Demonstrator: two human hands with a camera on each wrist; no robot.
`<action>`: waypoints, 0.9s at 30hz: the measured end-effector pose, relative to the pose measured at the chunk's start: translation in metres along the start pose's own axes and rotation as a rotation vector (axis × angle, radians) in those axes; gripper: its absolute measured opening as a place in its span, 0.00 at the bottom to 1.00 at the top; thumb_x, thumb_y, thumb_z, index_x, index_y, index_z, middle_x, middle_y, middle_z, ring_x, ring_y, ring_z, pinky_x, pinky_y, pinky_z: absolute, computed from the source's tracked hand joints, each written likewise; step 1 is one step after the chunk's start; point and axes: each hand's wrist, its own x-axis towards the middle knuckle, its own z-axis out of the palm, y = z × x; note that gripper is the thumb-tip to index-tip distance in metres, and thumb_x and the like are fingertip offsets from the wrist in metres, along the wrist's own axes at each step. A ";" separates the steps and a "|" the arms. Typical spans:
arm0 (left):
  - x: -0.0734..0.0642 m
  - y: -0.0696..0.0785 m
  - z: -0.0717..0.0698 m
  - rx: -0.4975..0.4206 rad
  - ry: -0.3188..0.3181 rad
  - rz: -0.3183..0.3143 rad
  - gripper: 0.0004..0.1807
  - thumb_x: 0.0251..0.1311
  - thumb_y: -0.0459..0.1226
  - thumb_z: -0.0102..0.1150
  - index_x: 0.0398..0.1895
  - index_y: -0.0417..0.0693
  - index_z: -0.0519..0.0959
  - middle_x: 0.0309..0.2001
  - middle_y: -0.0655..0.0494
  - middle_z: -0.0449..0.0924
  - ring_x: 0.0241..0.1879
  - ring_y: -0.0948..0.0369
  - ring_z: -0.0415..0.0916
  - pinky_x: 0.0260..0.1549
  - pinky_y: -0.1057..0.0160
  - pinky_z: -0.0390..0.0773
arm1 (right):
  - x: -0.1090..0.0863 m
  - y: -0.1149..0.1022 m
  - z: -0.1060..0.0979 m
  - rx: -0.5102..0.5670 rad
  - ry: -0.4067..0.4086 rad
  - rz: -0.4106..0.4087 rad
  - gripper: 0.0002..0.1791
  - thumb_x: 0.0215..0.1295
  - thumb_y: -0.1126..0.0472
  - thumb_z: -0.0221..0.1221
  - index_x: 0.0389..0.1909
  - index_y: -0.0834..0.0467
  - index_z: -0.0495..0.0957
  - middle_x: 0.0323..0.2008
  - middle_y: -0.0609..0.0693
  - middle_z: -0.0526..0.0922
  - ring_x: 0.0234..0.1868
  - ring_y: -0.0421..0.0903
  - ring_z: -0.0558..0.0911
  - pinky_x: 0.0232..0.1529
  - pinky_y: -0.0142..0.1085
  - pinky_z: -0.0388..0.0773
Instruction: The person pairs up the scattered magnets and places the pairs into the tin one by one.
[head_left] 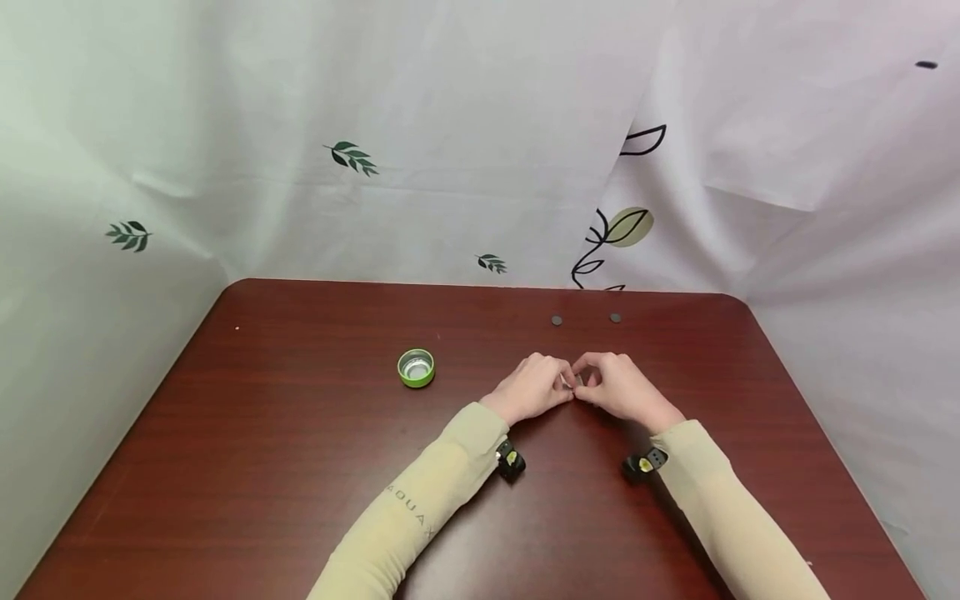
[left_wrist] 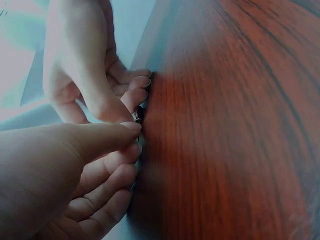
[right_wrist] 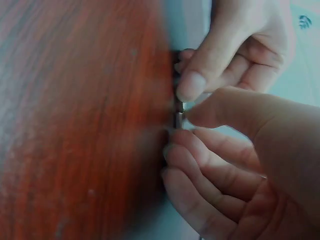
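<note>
Over the right-middle part of the table, my left hand [head_left: 534, 387] and right hand [head_left: 617, 387] meet at their fingertips. Between them are small, thin, silvery metal pieces, mostly covered by the fingers. In the right wrist view, one silvery piece [right_wrist: 180, 120] is pinched between the right thumb and fingers, close to the wood. Just above it, at the left thumb's tip, a second silvery piece [right_wrist: 183, 106] shows, and the left thumb and fingers pinch it. The left wrist view shows both thumbs nearly touching, with a dark bit [left_wrist: 139, 114] beside them.
Two small dark grey discs, a left disc [head_left: 557, 320] and a right disc [head_left: 615, 317], lie flat beyond the hands. A shallow round green tin [head_left: 416, 381] with a silvery inside stands to the left. White patterned cloth [head_left: 450, 125] hangs behind the reddish-brown table [head_left: 262, 433].
</note>
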 end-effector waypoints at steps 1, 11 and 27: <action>0.000 0.000 0.000 0.008 0.011 0.003 0.05 0.64 0.37 0.70 0.40 0.48 0.85 0.26 0.66 0.78 0.28 0.72 0.74 0.32 0.75 0.73 | 0.000 0.000 0.000 0.008 -0.005 0.000 0.11 0.62 0.64 0.68 0.45 0.60 0.84 0.19 0.43 0.76 0.19 0.42 0.74 0.21 0.35 0.72; -0.002 0.000 -0.003 0.088 0.034 -0.074 0.21 0.62 0.43 0.73 0.54 0.43 0.82 0.46 0.53 0.77 0.43 0.60 0.77 0.45 0.68 0.76 | 0.001 0.004 -0.008 0.024 -0.074 -0.080 0.17 0.57 0.67 0.70 0.47 0.64 0.80 0.22 0.43 0.77 0.24 0.40 0.75 0.30 0.35 0.74; -0.001 -0.002 -0.004 0.129 -0.013 -0.039 0.18 0.61 0.45 0.73 0.49 0.46 0.85 0.41 0.57 0.77 0.40 0.64 0.75 0.41 0.71 0.74 | 0.004 0.010 -0.012 0.020 -0.043 -0.136 0.15 0.54 0.65 0.76 0.42 0.64 0.86 0.32 0.47 0.83 0.34 0.44 0.80 0.38 0.38 0.80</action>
